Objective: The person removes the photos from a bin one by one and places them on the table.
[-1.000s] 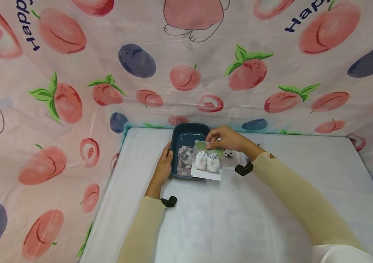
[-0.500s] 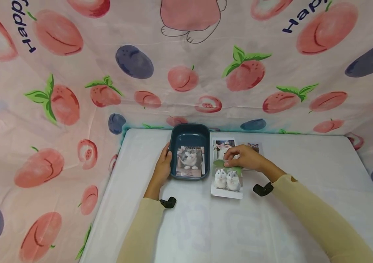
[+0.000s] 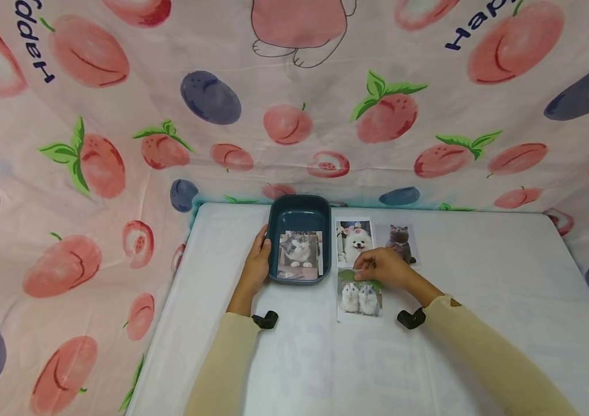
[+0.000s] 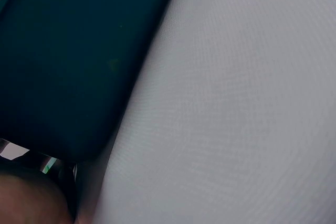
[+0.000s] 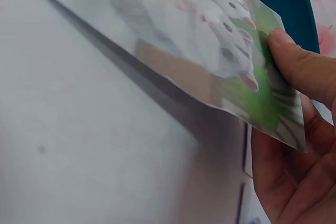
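In the head view, my right hand [image 3: 385, 268] pinches the top edge of a photo card of two white hamsters [image 3: 359, 299], close over the white table. The right wrist view shows the thumb [image 5: 294, 56] on the card's printed face and the fingers behind it. The card slants, its near edge raised above the tablecloth. My left hand [image 3: 257, 263] holds the left side of a dark teal rectangular tray [image 3: 299, 218]. Inside the tray lies a cat photo card [image 3: 298, 254], on top of at least one other card. The left wrist view shows mostly the tray's outer wall [image 4: 79, 51].
Right of the tray lie a white fluffy dog card [image 3: 355, 240] and, beside it, a dark cat card [image 3: 399, 242]. The white-covered table [image 3: 481, 277] extends right and forward. A fruit-print cloth [image 3: 294, 124] hangs behind and at the left.
The hamster card has moved from over the tray to the right, then down below the dog card, with my right hand pinching it. My left hand stays at the tray.
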A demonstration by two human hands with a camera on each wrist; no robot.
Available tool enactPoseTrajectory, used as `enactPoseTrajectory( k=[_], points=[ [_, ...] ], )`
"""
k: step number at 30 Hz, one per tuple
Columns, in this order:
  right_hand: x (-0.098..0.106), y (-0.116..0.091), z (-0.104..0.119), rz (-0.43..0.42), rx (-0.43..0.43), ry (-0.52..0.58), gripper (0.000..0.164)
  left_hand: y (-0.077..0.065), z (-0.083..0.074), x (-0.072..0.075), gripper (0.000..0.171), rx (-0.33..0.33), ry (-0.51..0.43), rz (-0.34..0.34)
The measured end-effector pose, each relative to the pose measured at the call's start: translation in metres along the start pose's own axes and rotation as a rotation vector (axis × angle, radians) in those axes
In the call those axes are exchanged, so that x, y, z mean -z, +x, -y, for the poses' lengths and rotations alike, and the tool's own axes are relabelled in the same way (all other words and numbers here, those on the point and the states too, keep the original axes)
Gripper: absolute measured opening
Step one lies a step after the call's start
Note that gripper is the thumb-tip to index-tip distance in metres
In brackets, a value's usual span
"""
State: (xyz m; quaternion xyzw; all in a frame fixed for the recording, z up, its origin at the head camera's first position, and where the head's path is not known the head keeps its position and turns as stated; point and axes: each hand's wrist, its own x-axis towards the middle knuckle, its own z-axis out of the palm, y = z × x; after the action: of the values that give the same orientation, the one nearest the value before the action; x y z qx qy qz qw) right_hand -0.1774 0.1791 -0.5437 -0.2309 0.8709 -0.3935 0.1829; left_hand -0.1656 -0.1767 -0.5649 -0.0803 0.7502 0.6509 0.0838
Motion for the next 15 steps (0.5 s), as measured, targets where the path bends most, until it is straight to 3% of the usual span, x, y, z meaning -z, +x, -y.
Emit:
enactPoseTrajectory(
  k=[15],
  points=[
    [-0.018, 0.0, -0.007, -0.081, -0.009, -0.011, 0.015, 0.001, 0.001, 0.0, 0.05, -0.007, 0.002, 0.001]
  ],
)
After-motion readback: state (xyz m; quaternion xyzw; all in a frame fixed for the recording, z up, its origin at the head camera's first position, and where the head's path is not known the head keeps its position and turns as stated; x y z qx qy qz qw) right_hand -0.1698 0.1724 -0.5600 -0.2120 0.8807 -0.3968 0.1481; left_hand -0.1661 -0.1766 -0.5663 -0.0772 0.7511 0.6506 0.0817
